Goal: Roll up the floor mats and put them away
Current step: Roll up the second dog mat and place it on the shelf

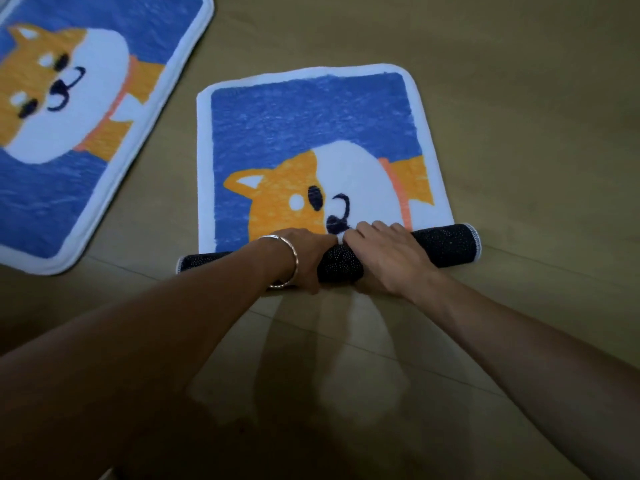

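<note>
Floor mat (311,126) is gripped at its rolled end by curled fingers of left hand (304,254) and right hand (391,258).

The partly rolled mat (311,133) has a soft, fuzzy cloth pile on top, matt, with a white stitched border. Its rolled underside (440,242) is black, looks rubbery and is covered with small pale dots. The second mat (86,116) shows the same fuzzy cloth. The floor (519,98) looks like smooth wood with a light sheen. The bracelet (287,261) is shiny metal.
</note>
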